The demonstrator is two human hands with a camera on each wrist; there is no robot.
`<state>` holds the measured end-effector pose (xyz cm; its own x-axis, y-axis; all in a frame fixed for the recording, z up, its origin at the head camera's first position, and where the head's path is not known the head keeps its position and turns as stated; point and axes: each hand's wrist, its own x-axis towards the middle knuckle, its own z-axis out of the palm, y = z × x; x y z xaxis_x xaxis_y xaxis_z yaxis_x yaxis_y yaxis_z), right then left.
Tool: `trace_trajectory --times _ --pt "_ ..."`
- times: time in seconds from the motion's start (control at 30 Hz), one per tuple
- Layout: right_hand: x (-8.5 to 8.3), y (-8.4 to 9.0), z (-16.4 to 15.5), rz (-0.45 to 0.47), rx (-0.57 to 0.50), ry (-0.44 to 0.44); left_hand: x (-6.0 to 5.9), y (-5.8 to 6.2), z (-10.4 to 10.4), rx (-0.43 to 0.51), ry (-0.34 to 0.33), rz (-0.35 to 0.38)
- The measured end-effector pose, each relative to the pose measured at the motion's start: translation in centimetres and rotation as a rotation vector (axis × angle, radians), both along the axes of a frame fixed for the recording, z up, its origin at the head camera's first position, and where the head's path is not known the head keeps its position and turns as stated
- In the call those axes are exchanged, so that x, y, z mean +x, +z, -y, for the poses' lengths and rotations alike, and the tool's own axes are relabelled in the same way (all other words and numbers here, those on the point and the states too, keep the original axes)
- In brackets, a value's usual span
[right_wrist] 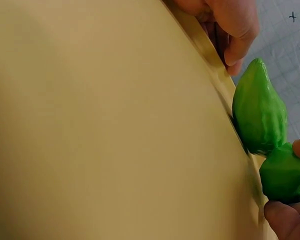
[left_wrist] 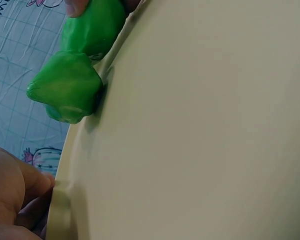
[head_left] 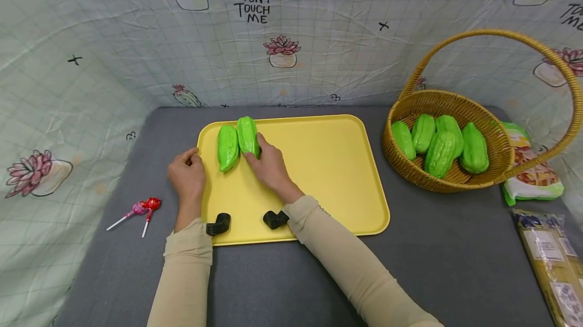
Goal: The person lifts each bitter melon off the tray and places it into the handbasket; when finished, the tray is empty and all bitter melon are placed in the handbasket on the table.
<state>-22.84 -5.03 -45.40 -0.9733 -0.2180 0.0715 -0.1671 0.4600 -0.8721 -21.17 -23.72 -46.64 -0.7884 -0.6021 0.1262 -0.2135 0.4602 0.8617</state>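
Observation:
On the yellow tray (head_left: 323, 165), two glossy green, ridged fruits lie side by side at the far left corner. My right hand (head_left: 272, 167) holds the right green fruit (head_left: 247, 132) between thumb and fingers. The left green fruit (head_left: 227, 147) touches it, its pointed end towards me, with no hand on it. My left hand (head_left: 188, 172) is at the tray's left rim; in the left wrist view its fingers (left_wrist: 37, 182) pinch that edge. The right wrist view shows the held fruit (right_wrist: 282, 172) with the thumb above and fingers below.
A wicker basket (head_left: 393, 157) with a tall handle stands at the right, several green fruits (head_left: 441, 152) inside. Behind it lies a green-edged food packet (head_left: 530, 180), with a clear-wrapped packet (head_left: 548, 251) nearer. Two lollipops (head_left: 148, 205) lie left of the tray. A printed cloth (head_left: 319, 38) hangs behind.

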Motion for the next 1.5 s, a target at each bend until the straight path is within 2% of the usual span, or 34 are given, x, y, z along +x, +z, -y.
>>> trace_trajectory --times 0.53,0.8,0.93,1.1,1.5 --pt "0.5 1.5 -1.0 0.006 -0.042 -0.004 -0.2 0.1 -0.1 -0.017 -0.005 0.001" --pt "1.7 3.5 -2.9 -0.016 -0.156 0.063 -0.1 0.3 -0.1 -0.008 -0.009 0.005" --pt "2.3 4.2 -4.7 -0.055 -0.200 0.062 -0.2 0.4 0.0 -0.007 -0.014 0.011" --pt "2.9 4.5 -6.5 -0.092 -0.226 0.048 -0.1 0.4 0.0 0.004 -0.021 0.013" --pt "4.3 4.9 -8.4 -0.103 -0.224 0.050 0.0 0.1 0.1 -0.002 -0.012 0.014"
